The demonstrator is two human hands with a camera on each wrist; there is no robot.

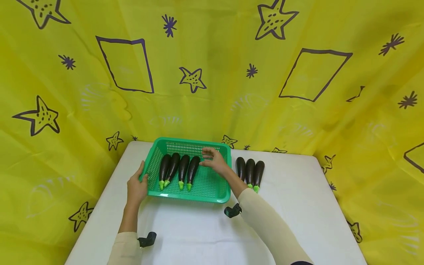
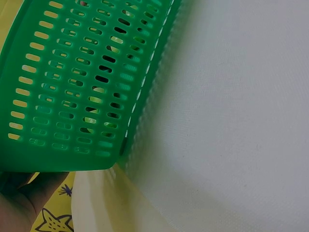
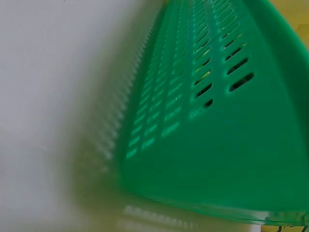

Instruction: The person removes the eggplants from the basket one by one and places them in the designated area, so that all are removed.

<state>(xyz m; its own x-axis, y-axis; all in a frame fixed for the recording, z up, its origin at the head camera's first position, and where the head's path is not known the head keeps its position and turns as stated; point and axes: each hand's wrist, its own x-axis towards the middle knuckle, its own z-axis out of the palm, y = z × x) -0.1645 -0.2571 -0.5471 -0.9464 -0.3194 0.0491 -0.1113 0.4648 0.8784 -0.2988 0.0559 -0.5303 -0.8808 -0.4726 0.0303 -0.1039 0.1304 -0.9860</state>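
Note:
A green perforated plastic basket stands on the white table, with several dark eggplants lying side by side in its left half, green stem ends toward me. My left hand grips the basket's left rim; the left wrist view shows that hand at the end of the basket wall. Over the basket's right half, my right hand has its fingers extended leftward, close to the rightmost eggplant inside, and holds nothing. Whether its thumb touches that eggplant I cannot tell. In the right wrist view only the basket shows, not the hand.
Three more eggplants lie on the table just right of the basket, partly behind my right forearm. A yellow curtain with drawn stars surrounds the white table at the back and sides. Each wrist carries a small black camera.

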